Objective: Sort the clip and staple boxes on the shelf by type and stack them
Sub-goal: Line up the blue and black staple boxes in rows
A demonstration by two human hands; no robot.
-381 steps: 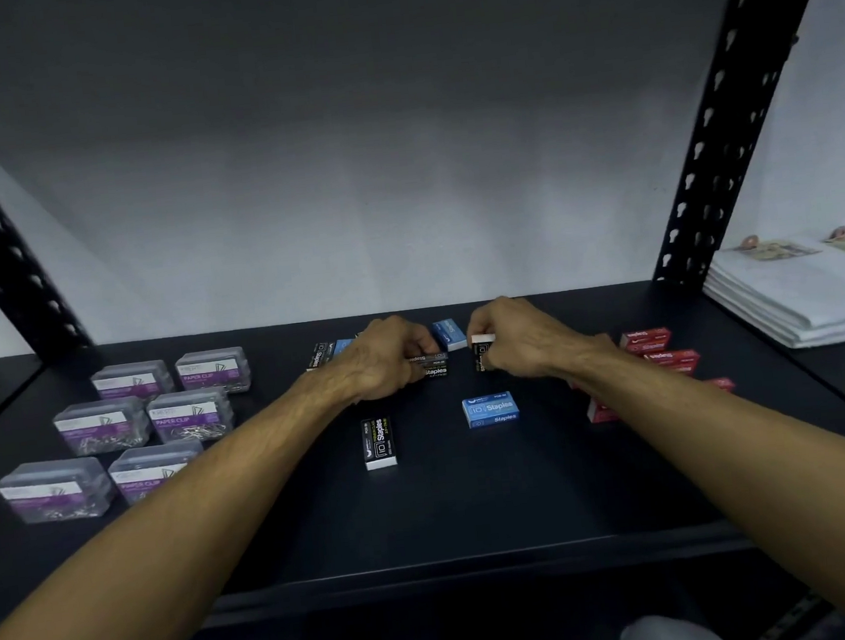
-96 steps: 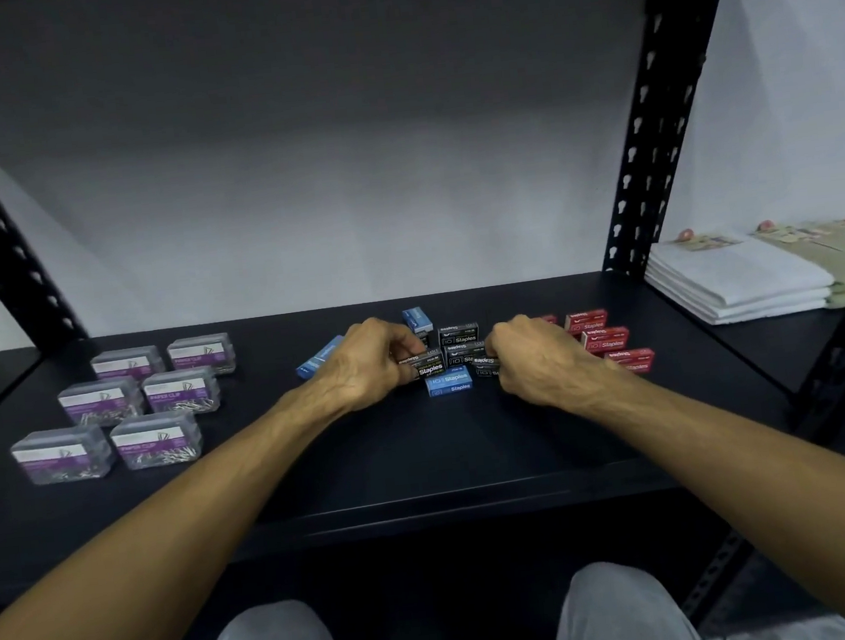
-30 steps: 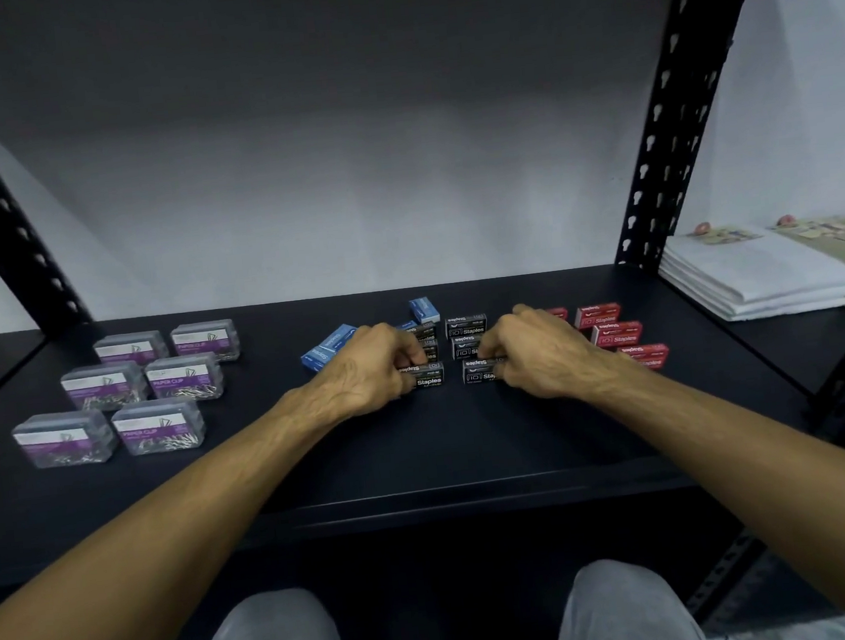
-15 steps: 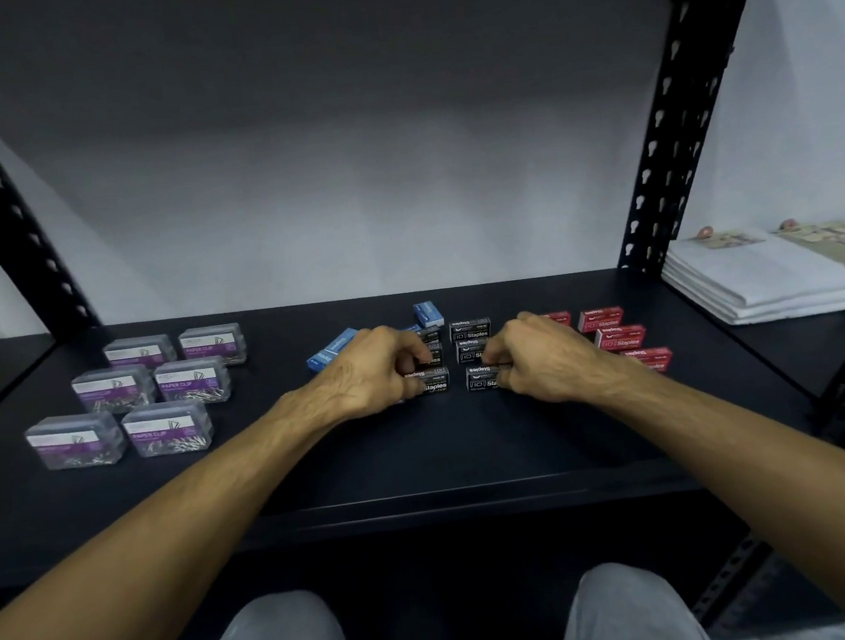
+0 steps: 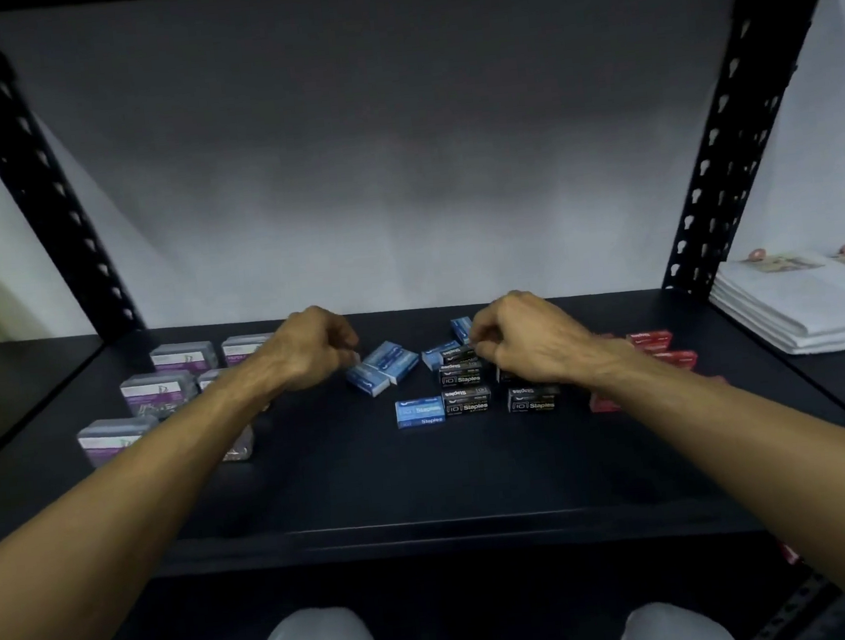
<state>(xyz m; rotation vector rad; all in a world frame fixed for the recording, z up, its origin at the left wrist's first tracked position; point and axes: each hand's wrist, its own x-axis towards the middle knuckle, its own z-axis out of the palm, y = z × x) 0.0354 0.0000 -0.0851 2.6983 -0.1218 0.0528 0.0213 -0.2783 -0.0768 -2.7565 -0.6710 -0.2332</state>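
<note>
While both our arms reach over the black shelf [image 5: 425,479], our left hand [image 5: 309,348] hangs with its fingers curled, the tips just beside a pair of blue staple boxes [image 5: 382,367] lying askew side by side; we cannot tell whether the fingertips pinch anything, as the knuckles hide them. Our right hand [image 5: 525,338] is curled too, its fingertips down on a black staple box [image 5: 457,355] at the back of the black group, apparently pinching it. In front of that box sit more black staple boxes [image 5: 469,399], one behind another, with a further one [image 5: 534,401] just to their right below our wrist. A single blue staple box [image 5: 420,413] lies touching the front black one on its left, and two more blue ones [image 5: 461,329] sit at the back near our right fingers. Red staple boxes [image 5: 652,341] lie to the right, partly hidden by our right forearm. Clear paper clip boxes [image 5: 159,394] stand in two rows on the left, partly behind our left forearm. A stack of white paper [image 5: 791,307] rests on the neighbouring shelf to the right.
</note>
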